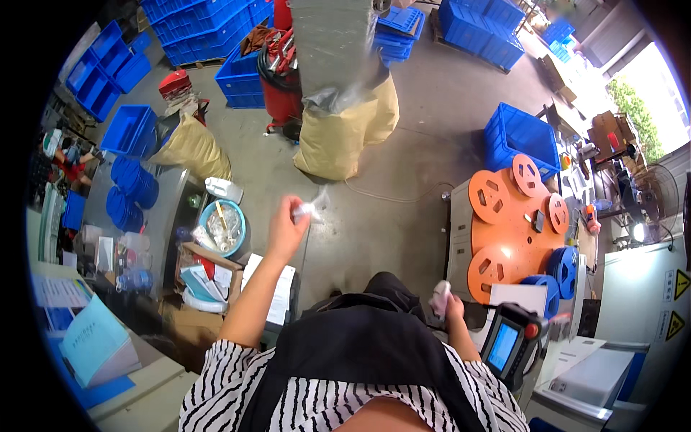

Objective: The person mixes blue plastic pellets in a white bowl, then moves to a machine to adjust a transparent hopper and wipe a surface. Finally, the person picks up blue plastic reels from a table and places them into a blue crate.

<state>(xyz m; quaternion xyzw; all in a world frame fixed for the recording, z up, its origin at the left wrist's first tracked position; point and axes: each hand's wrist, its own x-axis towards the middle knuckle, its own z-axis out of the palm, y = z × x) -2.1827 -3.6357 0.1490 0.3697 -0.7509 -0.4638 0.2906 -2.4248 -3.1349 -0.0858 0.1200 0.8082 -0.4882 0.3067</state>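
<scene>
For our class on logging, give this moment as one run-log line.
left hand: holds clear plastic | right hand: holds pale item, blurred | nearby: blue basin, orange reels

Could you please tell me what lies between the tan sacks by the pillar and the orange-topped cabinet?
In the head view, a thin pale cord or hose lies on the grey floor between the sacks and the cabinet.

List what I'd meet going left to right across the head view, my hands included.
Light-blue booklet → light-blue round basin → left hand, holding clear plastic → right hand, holding a blurred pale object → orange surface with orange discs → standing fan.
</scene>
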